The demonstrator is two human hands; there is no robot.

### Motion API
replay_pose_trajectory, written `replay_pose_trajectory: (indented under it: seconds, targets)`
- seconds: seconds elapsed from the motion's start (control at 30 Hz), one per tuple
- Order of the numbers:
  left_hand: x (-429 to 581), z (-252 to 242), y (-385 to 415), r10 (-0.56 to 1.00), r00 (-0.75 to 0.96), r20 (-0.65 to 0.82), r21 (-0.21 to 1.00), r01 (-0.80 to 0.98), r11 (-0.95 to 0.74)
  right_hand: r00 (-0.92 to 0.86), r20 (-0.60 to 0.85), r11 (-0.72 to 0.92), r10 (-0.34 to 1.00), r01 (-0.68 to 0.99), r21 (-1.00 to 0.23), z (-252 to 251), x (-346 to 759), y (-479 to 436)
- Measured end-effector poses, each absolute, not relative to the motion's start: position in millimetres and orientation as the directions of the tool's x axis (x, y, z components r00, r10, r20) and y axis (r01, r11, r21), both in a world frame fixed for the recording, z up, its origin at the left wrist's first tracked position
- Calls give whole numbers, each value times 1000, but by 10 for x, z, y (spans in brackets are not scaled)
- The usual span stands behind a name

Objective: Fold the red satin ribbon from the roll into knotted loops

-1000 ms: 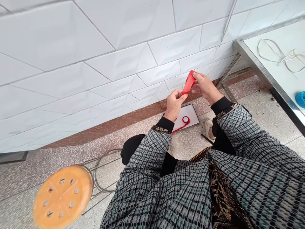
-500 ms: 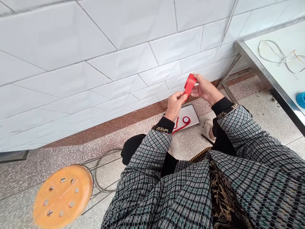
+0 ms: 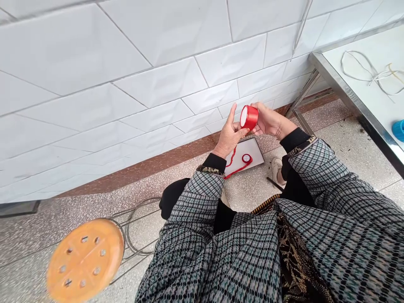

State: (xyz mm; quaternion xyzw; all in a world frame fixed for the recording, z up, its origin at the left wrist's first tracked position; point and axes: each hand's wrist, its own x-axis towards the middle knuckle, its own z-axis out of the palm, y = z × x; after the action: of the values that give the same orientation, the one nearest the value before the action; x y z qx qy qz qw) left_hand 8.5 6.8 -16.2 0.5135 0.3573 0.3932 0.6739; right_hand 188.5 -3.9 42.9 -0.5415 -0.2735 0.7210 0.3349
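A roll of red ribbon (image 3: 251,117) with a white face is held up in front of the tiled wall. My right hand (image 3: 269,120) grips it from the right, fingers closed around its far side. At the roll's lower left, my left hand (image 3: 227,136) pinches it with the thumb, while the index finger points up, off the roll. Below my hands, a shallow white tray (image 3: 255,149) with a dark rim sits on the floor. Inside it lies a smaller red ribbon spool (image 3: 246,158), its loose red strip trailing left over the rim.
An orange round stool (image 3: 86,256) with holes in its seat and metal legs stands at lower left. On the right is a metal-edged table (image 3: 356,99) bearing a tangle of white cord (image 3: 375,78) and a blue plastic item (image 3: 399,131). The white tiled wall (image 3: 151,105) runs close ahead.
The ribbon roll has turned so its white face shows, and the stretch of ribbon drawn between my hands is gone. My left index finger has lifted; both hands are nearer the roll.
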Motion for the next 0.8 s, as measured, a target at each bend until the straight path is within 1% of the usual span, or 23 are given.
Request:
replay_pose_trajectory:
  seconds: [0.13,0.27,0.33,0.4,0.5,0.6,0.67,0.8]
  targets:
    - [-17,-133,135,799,596,-81,974,-125,191,-229,-609,-643,759,-123,-756,448,1878,-76]
    - [-18,-178,149,776,628,-61,976,-127,179,-252,-612,-647,750,-82,-758,442,1887,-80]
    - [-4,-206,147,778,625,-66,969,-145,199,-243,-593,-621,768,-56,-781,445,1903,-87]
    - [5,-226,148,792,605,-76,959,-174,224,-211,-514,-537,831,-66,-841,455,1922,-111]
    - [13,-230,147,818,569,-83,939,-229,255,-201,-319,-347,926,-120,-930,453,1926,-161]
    - [42,-220,128,817,568,-94,927,-249,279,-204,-205,-233,957,-121,-965,382,1891,-163]
    - [81,-223,103,838,537,-100,930,-249,271,-119,-153,-164,981,-91,-982,298,1875,-116]
    - [164,-271,52,911,405,-77,944,-265,197,85,-64,-59,994,-52,-997,143,1915,23]
